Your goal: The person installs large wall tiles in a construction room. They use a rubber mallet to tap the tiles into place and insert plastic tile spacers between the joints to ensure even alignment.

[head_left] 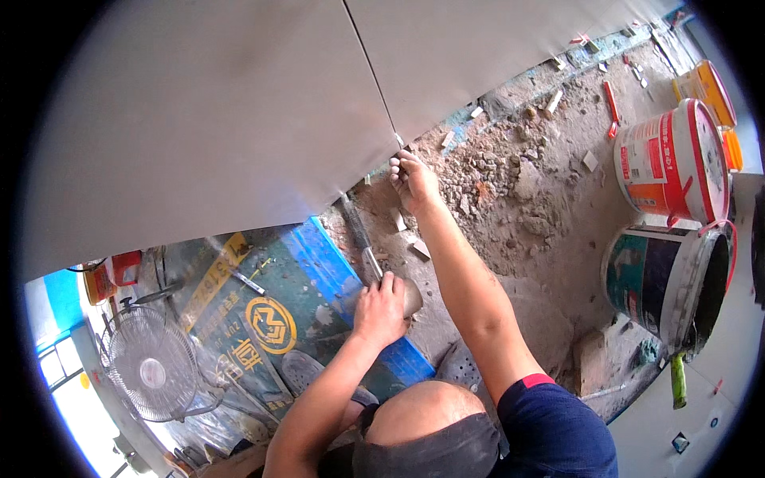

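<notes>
Gripping a tool (pixel 356 227) in our left hand (pixel 381 309), we have its dark, textured bar and silvery shaft slanting up to the foot of the grey panelled wall (pixel 223 119). Our left fingers are wrapped around it; a rounded grey-brown piece (pixel 412 296) sits just beside them, and we cannot tell whether it belongs to the tool.

Our right hand (pixel 416 187) is up at the wall's lower edge, right by the bottom of the dark seam (pixel 370 68) between two panels. Its fingers are curled close to a small whitish piece (pixel 398 141) there, but we cannot tell whether they are pinching it.

Along the wall's base, to the right of the tool, broken rubble (pixel 478 179) lies on the dusty floor (pixel 558 287). Farther out from the wall, past the rubble, we have a red and white lidded bucket (pixel 657 163) and, beside it, an uncovered bucket (pixel 661 279). Near the wall's lower left end is a wire-caged fan (pixel 150 362). Between the fan and the tool, a green printed sheet (pixel 279 271) bordered with blue tape (pixel 323 259) runs out from the wall's edge.
</notes>
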`<action>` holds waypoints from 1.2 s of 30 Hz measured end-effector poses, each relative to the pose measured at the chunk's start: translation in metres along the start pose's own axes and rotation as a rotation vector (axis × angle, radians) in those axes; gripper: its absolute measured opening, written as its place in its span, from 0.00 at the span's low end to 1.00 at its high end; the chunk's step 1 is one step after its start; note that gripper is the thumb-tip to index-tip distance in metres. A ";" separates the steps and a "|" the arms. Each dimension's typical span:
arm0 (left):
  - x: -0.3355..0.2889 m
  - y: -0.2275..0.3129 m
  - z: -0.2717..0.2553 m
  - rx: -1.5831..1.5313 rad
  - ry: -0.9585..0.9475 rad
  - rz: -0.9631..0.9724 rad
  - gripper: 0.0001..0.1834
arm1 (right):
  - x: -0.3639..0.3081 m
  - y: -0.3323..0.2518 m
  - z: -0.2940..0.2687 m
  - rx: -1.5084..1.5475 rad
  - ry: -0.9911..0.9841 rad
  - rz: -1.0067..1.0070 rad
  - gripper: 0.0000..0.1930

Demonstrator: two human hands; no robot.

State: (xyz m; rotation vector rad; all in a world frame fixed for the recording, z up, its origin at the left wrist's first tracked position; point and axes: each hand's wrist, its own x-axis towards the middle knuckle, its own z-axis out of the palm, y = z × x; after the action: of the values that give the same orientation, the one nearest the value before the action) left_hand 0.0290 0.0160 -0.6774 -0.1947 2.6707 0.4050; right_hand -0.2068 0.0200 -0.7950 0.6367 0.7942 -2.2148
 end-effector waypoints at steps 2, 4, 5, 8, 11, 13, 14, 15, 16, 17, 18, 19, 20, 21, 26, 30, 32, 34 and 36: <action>0.001 0.000 0.002 -0.014 0.014 0.010 0.38 | 0.009 0.001 0.000 0.140 0.006 0.034 0.16; 0.001 0.000 0.002 -0.024 0.019 0.012 0.38 | 0.013 0.005 0.002 0.238 0.058 0.040 0.16; 0.000 0.000 0.002 -0.027 0.017 0.008 0.37 | 0.013 0.012 0.006 0.265 0.040 -0.014 0.14; 0.000 -0.002 0.001 -0.039 0.017 0.016 0.37 | 0.019 0.015 0.010 0.244 0.109 0.071 0.13; 0.001 0.000 0.002 -0.036 0.037 0.037 0.36 | 0.024 0.012 0.003 0.231 0.068 0.075 0.13; 0.001 -0.001 0.002 -0.035 0.041 0.039 0.36 | 0.020 0.010 0.001 0.183 0.109 -0.001 0.09; 0.000 -0.002 0.002 -0.037 0.036 0.033 0.36 | 0.018 0.011 0.005 0.191 0.089 0.005 0.10; -0.002 -0.003 0.003 -0.040 0.031 0.027 0.36 | 0.016 0.012 0.009 0.200 0.069 0.011 0.11; -0.001 -0.003 0.002 -0.038 0.025 0.025 0.36 | 0.015 0.011 0.009 0.209 0.051 0.009 0.11; -0.001 -0.002 0.001 -0.036 0.019 0.021 0.36 | 0.014 0.011 0.009 0.204 0.084 0.051 0.12; -0.002 -0.002 0.001 -0.034 0.013 0.017 0.36 | 0.013 0.010 0.009 0.210 0.068 0.059 0.12; -0.001 -0.001 0.000 -0.032 0.008 0.023 0.36 | 0.014 0.009 0.006 0.218 0.051 0.061 0.12; 0.000 0.000 -0.001 -0.029 0.003 0.028 0.36 | 0.016 0.007 0.004 0.225 0.034 0.065 0.12; 0.001 0.001 -0.001 -0.027 -0.002 0.032 0.36 | 0.018 0.005 0.001 0.216 0.031 0.059 0.12; 0.000 0.000 -0.005 -0.006 0.009 0.040 0.34 | 0.019 0.004 0.002 0.150 0.025 0.066 0.13; -0.001 0.000 -0.009 0.012 -0.005 0.031 0.33 | 0.016 -0.002 0.006 0.151 0.056 0.063 0.12; 0.001 0.000 -0.009 -0.030 -0.045 0.019 0.35 | 0.015 -0.003 0.010 0.141 0.102 0.119 0.11; 0.001 0.001 -0.007 -0.048 -0.047 0.021 0.35 | 0.009 -0.005 0.006 0.056 0.055 0.112 0.12; 0.002 0.003 -0.004 -0.042 -0.011 0.043 0.35 | -0.001 -0.010 -0.004 -0.065 0.037 0.066 0.13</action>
State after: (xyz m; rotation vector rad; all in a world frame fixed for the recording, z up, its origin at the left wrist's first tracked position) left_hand 0.0250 0.0172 -0.6738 -0.1469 2.6608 0.4747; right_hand -0.2127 0.0286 -0.7938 0.6650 0.8480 -2.1145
